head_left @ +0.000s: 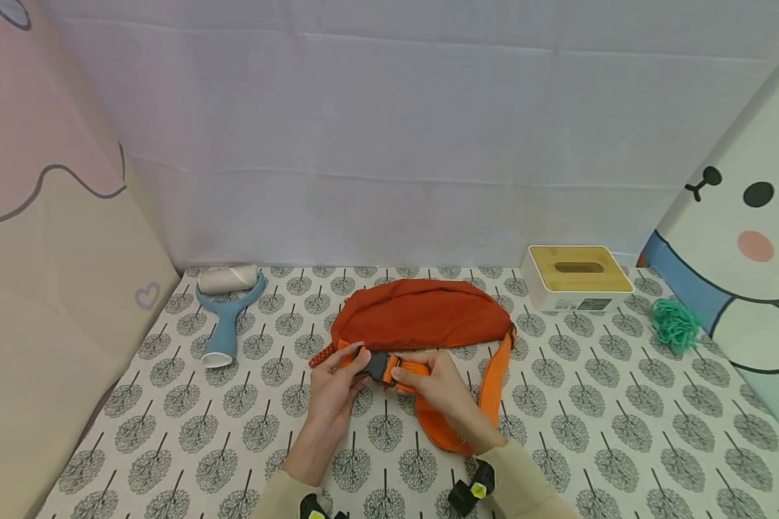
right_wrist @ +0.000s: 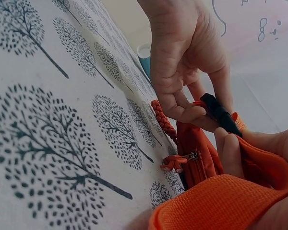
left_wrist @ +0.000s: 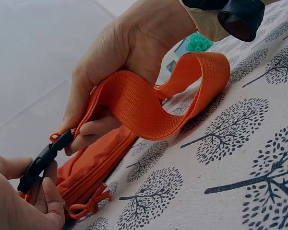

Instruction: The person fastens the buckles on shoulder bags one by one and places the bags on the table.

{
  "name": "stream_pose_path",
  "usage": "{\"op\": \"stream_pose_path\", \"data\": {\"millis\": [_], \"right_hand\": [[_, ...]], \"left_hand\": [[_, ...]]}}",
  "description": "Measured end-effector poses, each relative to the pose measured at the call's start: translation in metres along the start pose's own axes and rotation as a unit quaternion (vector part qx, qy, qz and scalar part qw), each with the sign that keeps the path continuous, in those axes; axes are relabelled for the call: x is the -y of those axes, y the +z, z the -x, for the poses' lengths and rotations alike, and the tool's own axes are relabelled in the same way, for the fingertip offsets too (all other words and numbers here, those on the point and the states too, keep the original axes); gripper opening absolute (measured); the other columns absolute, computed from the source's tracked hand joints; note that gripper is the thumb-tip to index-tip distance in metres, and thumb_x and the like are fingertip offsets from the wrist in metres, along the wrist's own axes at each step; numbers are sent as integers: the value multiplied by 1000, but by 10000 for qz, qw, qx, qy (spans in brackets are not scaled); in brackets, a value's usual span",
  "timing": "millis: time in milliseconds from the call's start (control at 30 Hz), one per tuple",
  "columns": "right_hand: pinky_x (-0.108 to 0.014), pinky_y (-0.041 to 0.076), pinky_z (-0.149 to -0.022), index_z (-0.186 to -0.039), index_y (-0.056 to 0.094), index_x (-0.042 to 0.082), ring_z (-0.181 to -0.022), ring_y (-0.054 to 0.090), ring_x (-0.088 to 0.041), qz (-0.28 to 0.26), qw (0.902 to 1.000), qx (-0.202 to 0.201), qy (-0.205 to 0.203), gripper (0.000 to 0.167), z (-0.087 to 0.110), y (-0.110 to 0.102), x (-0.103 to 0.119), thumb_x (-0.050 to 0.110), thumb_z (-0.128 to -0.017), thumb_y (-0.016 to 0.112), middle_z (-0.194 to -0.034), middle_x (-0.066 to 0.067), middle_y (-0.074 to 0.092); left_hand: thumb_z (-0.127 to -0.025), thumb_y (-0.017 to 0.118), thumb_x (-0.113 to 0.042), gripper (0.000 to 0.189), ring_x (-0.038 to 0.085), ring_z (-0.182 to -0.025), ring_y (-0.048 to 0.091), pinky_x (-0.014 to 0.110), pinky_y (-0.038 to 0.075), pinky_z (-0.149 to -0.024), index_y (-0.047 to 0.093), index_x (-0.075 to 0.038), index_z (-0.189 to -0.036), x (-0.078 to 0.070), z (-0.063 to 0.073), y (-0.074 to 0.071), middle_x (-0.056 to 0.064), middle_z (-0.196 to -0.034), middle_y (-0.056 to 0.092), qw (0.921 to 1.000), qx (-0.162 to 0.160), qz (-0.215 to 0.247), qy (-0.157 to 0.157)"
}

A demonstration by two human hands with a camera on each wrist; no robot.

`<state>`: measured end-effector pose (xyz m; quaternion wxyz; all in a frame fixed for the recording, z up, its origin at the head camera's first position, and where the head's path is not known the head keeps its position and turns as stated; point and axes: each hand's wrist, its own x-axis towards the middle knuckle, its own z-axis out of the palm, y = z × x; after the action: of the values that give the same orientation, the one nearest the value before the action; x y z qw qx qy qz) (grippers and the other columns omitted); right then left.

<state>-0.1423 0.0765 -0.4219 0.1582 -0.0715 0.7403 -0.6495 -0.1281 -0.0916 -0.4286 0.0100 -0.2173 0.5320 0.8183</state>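
Note:
A red-orange waist bag (head_left: 421,313) lies on the patterned cloth in front of me. Its black plastic buckle (head_left: 377,366) is held between my two hands, the halves joined together in the wrist views. My left hand (head_left: 333,386) pinches the buckle's left end between thumb and fingers. With my right hand (head_left: 442,386) I grip the orange strap (left_wrist: 134,100) right beside the buckle's other end. From there the strap loops loosely below the right hand and runs back up to the bag's right end. A braided cord (right_wrist: 163,120) hangs at the bag's left end.
A blue lint roller (head_left: 227,317) lies at the back left. At the back right stands a white tissue box (head_left: 577,281) with a wooden lid, and a bundle of green string (head_left: 676,326) sits farther right. Fabric walls (head_left: 376,144) enclose the back and sides.

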Motion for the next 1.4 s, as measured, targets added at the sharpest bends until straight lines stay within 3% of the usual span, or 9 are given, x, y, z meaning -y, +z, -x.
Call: {"op": "stream_pose_path", "data": {"millis": [333, 1033, 1200, 1400], "right_hand": [[-39, 58, -80, -129, 56, -10, -92, 71, -29, -167, 9997, 179, 6, 40, -2, 0, -2, 7, -94, 63, -117, -28, 64], [-37, 58, -79, -127, 59, -9, -90, 71, -30, -308, 9994, 149, 42, 36, -3, 2, -4, 5, -94, 63, -117, -29, 64], [-37, 58, -78, -127, 59, -9, -89, 71, -30, -142, 9998, 155, -33, 37, -2, 0, -3, 7, -94, 64, -112, -27, 66], [-34, 57, -67, -120, 65, -5, -79, 69, -31, 276, 9995, 69, -131, 33, -1, -2, -3, 12, -92, 68, -93, -16, 71]], "left_hand": [[-89, 70, -6, 44, 8, -75, 61, 19, 52, -64, 58, 5, -130, 0, 0, -2, 11, -114, 59, 9999, 77, -42, -51], [-89, 71, -6, 44, 7, -75, 60, 19, 51, -62, 59, 5, -129, 2, 3, 1, 14, -122, 56, 9999, -30, -99, 65], [-89, 71, -7, 42, 8, -72, 57, 19, 50, -62, 59, 4, -129, 2, 2, 0, 14, -121, 54, 9998, 110, -127, 50], [-92, 67, -6, 37, 9, -67, 57, 21, 50, -62, 58, 3, -127, 2, -1, -4, 17, -118, 51, 9984, 528, -195, -44]]}}
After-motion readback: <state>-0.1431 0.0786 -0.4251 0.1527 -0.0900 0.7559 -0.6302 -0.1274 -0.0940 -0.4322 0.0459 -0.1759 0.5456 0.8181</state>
